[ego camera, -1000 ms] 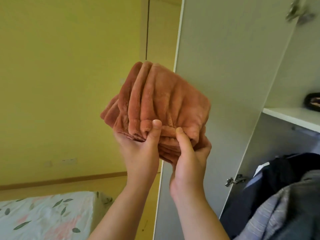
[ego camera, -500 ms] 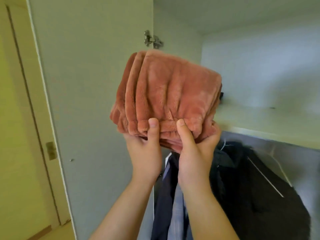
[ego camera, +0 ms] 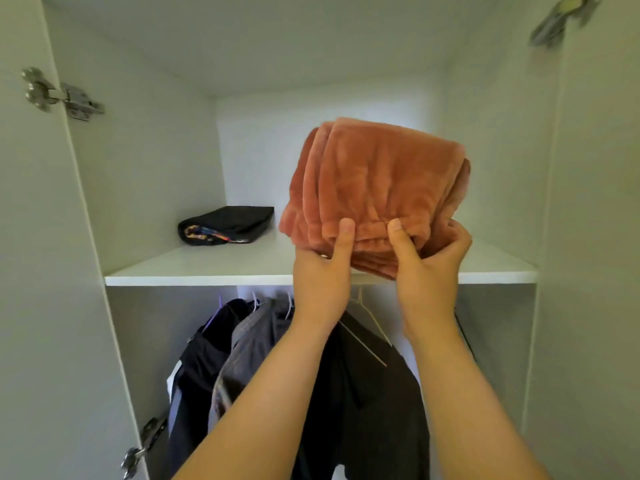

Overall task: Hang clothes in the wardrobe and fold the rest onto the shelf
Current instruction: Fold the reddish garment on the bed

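1. Change: a second ago the bundle (ego camera: 377, 188) is held outside the wardrobe. Now it sits right of frame centre, raised into the upper compartment and over the front edge of the shelf (ego camera: 207, 270).
2. Grip: unchanged. The left hand (ego camera: 322, 271) and right hand (ego camera: 429, 268) clamp the bundle's near edge, thumbs on top and fingers curled beneath.
3. Meaning: the folding appears complete. The step in hand is probably setting the bundle down on the shelf, and it is not yet released.
4. Context: clothes (ego camera: 242, 344) hang in the lower centre. A black item (ego camera: 227, 225) lies on the shelf at centre left, apart from the bundle.
5. Hidden:
   - The bundle covers the fingers beneath it and the shelf behind it, so contact with the shelf cannot be told.
   - The rail is out of sight.
   - The black item's kind is unclear.
   - The hinge (ego camera: 561, 20) at upper right is blurred.
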Available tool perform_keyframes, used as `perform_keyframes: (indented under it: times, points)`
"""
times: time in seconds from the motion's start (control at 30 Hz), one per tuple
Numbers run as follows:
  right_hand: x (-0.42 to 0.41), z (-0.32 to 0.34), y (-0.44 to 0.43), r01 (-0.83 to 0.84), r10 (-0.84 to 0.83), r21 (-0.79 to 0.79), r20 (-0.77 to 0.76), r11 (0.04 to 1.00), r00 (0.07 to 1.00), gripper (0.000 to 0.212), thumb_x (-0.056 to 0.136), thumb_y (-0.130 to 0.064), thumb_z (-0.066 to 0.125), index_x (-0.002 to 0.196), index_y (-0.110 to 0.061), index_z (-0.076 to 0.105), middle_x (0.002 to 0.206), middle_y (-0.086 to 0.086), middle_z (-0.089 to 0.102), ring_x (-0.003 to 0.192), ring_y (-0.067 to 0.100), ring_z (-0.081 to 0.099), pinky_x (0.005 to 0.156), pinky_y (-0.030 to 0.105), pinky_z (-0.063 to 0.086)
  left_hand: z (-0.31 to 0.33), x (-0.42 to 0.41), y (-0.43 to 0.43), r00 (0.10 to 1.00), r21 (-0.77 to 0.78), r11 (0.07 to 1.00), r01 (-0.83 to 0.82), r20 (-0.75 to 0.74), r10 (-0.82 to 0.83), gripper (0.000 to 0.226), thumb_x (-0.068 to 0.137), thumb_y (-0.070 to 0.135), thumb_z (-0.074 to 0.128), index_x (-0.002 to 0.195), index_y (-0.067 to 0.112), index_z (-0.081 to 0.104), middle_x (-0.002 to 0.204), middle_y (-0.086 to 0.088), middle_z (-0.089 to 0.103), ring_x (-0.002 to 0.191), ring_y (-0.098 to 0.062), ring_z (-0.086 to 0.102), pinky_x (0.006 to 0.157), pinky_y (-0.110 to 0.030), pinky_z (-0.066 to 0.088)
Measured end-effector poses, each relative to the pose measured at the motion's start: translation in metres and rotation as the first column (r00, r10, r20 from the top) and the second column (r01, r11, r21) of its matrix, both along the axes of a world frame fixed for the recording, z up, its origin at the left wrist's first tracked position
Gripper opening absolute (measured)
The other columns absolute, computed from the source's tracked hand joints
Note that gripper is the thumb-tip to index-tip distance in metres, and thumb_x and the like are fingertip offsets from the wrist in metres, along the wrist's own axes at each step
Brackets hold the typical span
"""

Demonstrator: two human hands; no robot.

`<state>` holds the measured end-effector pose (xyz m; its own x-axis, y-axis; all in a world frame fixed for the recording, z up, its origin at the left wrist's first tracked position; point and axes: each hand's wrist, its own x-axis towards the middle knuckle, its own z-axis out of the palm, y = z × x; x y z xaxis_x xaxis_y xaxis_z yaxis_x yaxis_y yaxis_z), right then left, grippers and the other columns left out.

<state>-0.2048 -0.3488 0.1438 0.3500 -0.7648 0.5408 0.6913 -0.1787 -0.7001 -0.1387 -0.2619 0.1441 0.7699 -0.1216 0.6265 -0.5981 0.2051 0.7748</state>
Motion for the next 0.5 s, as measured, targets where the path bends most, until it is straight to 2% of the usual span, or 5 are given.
perform_keyframes:
  times: [0.1,0.3,0.4,0.43,0.5]
  points:
    - [-0.001,0.005,-0.034,0.115,-0.118,-0.043,-0.066,0.992,0.991,0.062,0.088,-0.032,0.078,0.132,-0.022,0.037,0.126,-0.005,0.06,0.108,0.004,0.065,0.092,0.029,0.057,0.003,0.005,-0.032,0.994,0.077,0.996,0.036,-0.101,-0.028,0.084,0.067,0.087,0.051,0.118,0.021,0.065,0.099,0.002,0.074,0.09,-0.011,0.069,0.075,-0.022,0.05]
    - [0.015,0.011,-0.07,0.166,-0.188,-0.108,-0.251,0.98,0.949,0.056,0.09,-0.042,0.072,0.128,-0.021,0.037,0.112,-0.009,0.062,0.097,0.005,0.064,0.09,0.033,0.054,0.008,0.025,-0.054,0.994,0.186,0.983,-0.012,-0.107,0.032,0.058,0.08,0.079,0.059,0.115,0.033,0.063,0.097,0.013,0.066,0.094,-0.012,0.063,0.084,-0.03,0.047]
    - [0.032,0.012,-0.074,0.155,-0.179,-0.1,-0.309,0.983,0.934,0.055,0.09,-0.046,0.071,0.126,-0.022,0.037,0.11,-0.009,0.062,0.101,0.014,0.065,0.092,0.038,0.055,0.011,0.042,-0.048,0.986,0.346,0.929,-0.131,-0.05,0.158,0.068,0.074,0.091,0.049,0.101,0.031,0.066,0.09,0.009,0.067,0.088,-0.017,0.064,0.083,-0.035,0.052]
    - [0.037,0.014,-0.074,0.144,-0.173,-0.11,-0.337,0.984,0.925,0.057,0.09,-0.046,0.07,0.128,-0.021,0.037,0.113,-0.007,0.062,0.101,0.015,0.065,0.088,0.034,0.056,0.014,0.05,-0.044,0.983,0.393,0.907,-0.154,-0.036,0.182,0.073,0.072,0.094,0.045,0.102,0.031,0.067,0.092,0.006,0.069,0.089,-0.019,0.064,0.084,-0.037,0.052]
    - [0.045,0.024,-0.072,0.095,-0.155,-0.156,-0.435,0.983,0.887,0.065,0.092,-0.048,0.067,0.137,-0.016,0.033,0.118,-0.003,0.06,0.091,0.013,0.063,0.066,0.018,0.055,0.022,0.069,-0.035,0.978,0.489,0.854,-0.177,-0.007,0.207,0.082,0.07,0.099,0.036,0.111,0.034,0.063,0.1,0.002,0.071,0.098,-0.023,0.066,0.088,-0.04,0.052]
